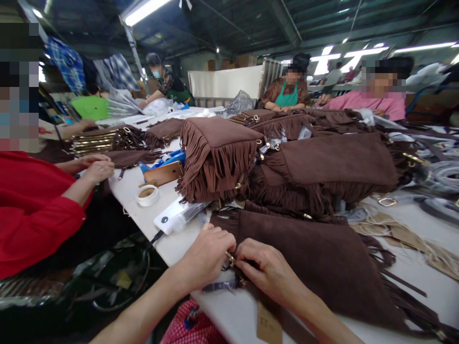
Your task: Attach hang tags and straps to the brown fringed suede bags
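Near the table's front edge, my left hand (pixel 210 255) has its fingers curled closed around a small gold metal clasp (pixel 230 259). My right hand (pixel 263 267) meets it from the right, thumb and fingers pinched on the same clasp. A dark brown fringed suede bag (pixel 304 258) lies flat beside and beyond my right hand, its fringe spreading to the lower right. Below my right hand hangs a brown cardboard tag (pixel 268 325) with markings too small to read. My fingers partly cover the clasp.
Stacked brown fringed bags (pixel 337 157) fill the middle of the table. Left of them are a phone (pixel 163 173), a tape roll (pixel 147 195) and a white power strip (pixel 179 217). A person in red works close at left; others sit across the table. Cardboard tags (pixel 412 239) lie at right.
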`<state>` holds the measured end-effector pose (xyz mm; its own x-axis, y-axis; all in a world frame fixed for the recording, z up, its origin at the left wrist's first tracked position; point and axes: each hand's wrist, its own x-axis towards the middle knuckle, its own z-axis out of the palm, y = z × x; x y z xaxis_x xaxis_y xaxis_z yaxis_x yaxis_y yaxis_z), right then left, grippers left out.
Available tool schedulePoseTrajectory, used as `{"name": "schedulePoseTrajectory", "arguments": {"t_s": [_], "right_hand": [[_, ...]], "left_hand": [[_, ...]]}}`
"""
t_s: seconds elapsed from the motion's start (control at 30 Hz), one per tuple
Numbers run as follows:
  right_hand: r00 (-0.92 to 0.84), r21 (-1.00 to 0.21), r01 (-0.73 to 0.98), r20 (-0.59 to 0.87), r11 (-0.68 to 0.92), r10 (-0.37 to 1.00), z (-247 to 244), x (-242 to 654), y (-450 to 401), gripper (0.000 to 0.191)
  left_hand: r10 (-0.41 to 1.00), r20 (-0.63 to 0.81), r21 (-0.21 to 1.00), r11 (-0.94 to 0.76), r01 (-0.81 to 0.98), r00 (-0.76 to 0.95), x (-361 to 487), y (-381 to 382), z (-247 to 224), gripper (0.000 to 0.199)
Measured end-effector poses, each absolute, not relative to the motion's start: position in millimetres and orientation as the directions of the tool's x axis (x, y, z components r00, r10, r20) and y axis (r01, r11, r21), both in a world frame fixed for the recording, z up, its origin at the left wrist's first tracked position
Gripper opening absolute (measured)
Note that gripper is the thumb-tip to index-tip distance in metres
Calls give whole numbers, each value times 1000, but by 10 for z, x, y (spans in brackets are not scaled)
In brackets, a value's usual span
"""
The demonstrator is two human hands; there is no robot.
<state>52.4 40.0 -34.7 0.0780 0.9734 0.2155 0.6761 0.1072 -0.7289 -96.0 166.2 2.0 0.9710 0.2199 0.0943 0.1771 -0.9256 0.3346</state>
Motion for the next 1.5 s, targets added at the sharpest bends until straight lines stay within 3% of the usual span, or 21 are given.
{"name": "schedulePoseTrajectory", "arguments": {"t_s": [0.27, 0.5, 0.63, 0.8, 0.93, 1.07, 1.2, 1.3, 1.4, 1.5], "right_hand": [[90, -642, 766, 157, 33, 983, -391, 527, 411, 11], [113, -690, 724, 136, 12, 984, -302, 496, 417, 12], [155, -649, 760, 113, -46, 981, -295, 469, 437, 17], [157, -599, 798, 101, -66, 982, -318, 461, 458, 18], [160, -619, 781, 69, -84, 985, -295, 461, 464, 16], [164, -618, 781, 64, -90, 984, -302, 466, 458, 14], [160, -607, 790, 69, -86, 985, -348, 473, 452, 14], [163, -637, 767, 77, -77, 984, -335, 490, 441, 15], [149, -766, 641, 67, -45, 987, -259, 531, 410, 8], [175, -866, 497, 40, -53, 984, -184, 574, 365, 8]], "left_hand": [[214, 18, 426, -885, 186, 977, -805, 1713, 81, 14], [164, 23, 534, -836, 127, 986, -722, 1794, -30, 13], [132, 75, 556, -828, 69, 988, -780, 1815, 18, 18], [155, 233, 512, -859, 14, 960, -1101, 1730, 132, 19], [295, 183, 441, -877, 190, 938, -1275, 1548, 7, 20], [363, 122, 366, -882, 298, 924, -1228, 1393, -196, 9], [416, 165, 359, -870, 338, 894, -1134, 1329, -316, 9], [425, 207, 436, -846, 305, 882, -1118, 1328, -336, 16], [416, 199, 595, -771, 228, 888, -1153, 1375, -272, 18], [493, 174, 757, -621, 204, 853, -1212, 1451, -161, 18]]}}
